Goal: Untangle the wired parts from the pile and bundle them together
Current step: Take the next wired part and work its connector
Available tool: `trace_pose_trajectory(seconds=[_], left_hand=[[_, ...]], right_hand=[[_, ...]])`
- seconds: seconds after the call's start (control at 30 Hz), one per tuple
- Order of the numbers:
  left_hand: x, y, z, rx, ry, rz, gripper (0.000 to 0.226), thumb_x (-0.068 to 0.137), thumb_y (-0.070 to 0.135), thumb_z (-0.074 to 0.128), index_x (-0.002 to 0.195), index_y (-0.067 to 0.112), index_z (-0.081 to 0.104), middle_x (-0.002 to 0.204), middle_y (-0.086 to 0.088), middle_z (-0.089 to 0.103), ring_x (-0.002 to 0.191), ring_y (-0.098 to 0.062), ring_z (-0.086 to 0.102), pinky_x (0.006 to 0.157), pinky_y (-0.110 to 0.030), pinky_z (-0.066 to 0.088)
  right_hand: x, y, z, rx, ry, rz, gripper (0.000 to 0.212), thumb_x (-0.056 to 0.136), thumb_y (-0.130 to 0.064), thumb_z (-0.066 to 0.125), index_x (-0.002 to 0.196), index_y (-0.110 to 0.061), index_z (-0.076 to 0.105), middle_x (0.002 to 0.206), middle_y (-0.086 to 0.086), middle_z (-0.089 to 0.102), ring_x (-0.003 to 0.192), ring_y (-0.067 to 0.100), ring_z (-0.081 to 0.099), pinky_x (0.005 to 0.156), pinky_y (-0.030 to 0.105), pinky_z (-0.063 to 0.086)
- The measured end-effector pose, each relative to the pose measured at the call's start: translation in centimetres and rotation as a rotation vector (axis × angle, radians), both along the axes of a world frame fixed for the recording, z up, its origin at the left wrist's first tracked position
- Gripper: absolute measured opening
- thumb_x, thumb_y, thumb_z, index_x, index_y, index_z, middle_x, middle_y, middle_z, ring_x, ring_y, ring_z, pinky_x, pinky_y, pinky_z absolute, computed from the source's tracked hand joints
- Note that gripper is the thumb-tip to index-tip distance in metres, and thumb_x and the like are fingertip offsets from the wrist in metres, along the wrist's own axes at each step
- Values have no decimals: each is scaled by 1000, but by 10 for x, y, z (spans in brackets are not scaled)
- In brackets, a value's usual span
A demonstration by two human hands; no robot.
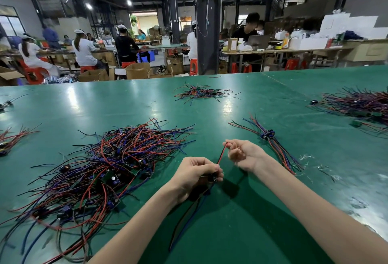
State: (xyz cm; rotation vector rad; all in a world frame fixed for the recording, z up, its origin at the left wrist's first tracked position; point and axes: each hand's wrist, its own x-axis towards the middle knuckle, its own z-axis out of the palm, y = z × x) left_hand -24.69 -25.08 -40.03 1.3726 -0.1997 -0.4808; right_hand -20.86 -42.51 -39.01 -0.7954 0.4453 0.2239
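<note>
A big tangled pile of wired parts (pixel 100 171), small green boards with red, blue and black wires, lies on the green table (pixel 241 232) at the left. My left hand (pixel 197 174) grips one wired part (pixel 211 177) just right of the pile; its blue and black wires trail down toward me. My right hand (pixel 241 154) pinches the far end of that part's red wire (pixel 222 155), which runs taut between the two hands. A laid-out bundle of wired parts (pixel 270 139) rests on the table behind my right hand.
A smaller pile of wires (pixel 201 92) lies at the table's far middle, a large one (pixel 361 104) at the far right, and small clusters at the left edge (pixel 8 139). Scraps of clear film (pixel 310 158) lie right of my right arm. People work at benches beyond the table.
</note>
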Motion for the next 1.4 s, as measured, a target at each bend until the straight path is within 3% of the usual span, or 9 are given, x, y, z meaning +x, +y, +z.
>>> trace_pose_trajectory(seconds=[0.23,0.47,0.53,0.67,0.73,1.0,1.17,1.23,1.4], left_hand=[[0,4,-3,62,-25,-21,20,84,-5,61,65,0,63,71,-16,70,61,-22,68,63,-28,55],[1,4,2,-41,2,3,22,84,-10,57,64,-4,61,66,-19,67,57,-23,67,61,-25,57],[1,6,2,-32,1,5,19,84,-10,57,66,-5,60,66,-18,67,57,-22,67,60,-25,57],[3,9,0,23,-19,3,16,84,-8,59,68,-4,60,68,-16,69,58,-22,68,61,-24,57],[3,9,-1,37,-25,-5,16,84,-7,60,68,-4,61,69,-16,69,59,-22,68,62,-24,57],[4,9,-2,7,-15,-5,19,84,-8,60,66,-3,63,70,-19,69,61,-23,68,63,-27,58],[5,10,-3,44,-37,-16,12,83,-7,61,71,-6,61,71,-18,69,61,-22,68,68,-28,57],[5,9,-3,45,-31,-16,12,83,-6,60,71,-6,61,71,-17,69,61,-22,68,68,-28,56],[5,9,-3,22,-8,-19,11,84,-6,60,72,-6,61,70,-17,69,60,-22,68,68,-28,57]], right_hand=[[-2,-1,0,-631,-281,-138,22,87,-3,64,69,-6,52,47,5,62,35,4,50,35,16,39],[-1,-6,2,6,-38,-30,23,95,-6,51,75,4,54,38,3,52,26,2,43,28,10,33],[-1,-4,2,-52,-64,-39,24,94,-6,53,73,5,56,40,4,55,27,3,45,29,11,35],[0,-5,-1,-536,-274,-146,21,88,-5,62,68,-3,56,47,4,62,34,3,49,35,15,41],[0,-6,-1,-625,-309,-175,18,85,-4,66,69,-4,58,50,5,62,35,3,50,36,15,41],[2,-13,2,-109,-82,-111,13,91,-2,56,78,1,54,39,4,56,27,2,44,29,10,34],[2,-14,-2,-618,-274,-208,20,86,-4,66,68,-3,57,51,7,62,35,6,50,35,17,40],[2,-15,-1,-696,-314,-241,21,85,-4,67,66,-4,57,48,5,62,35,6,50,35,17,40],[2,-14,1,-222,-110,-165,18,89,-1,58,72,1,54,41,4,57,29,1,44,29,11,33]])
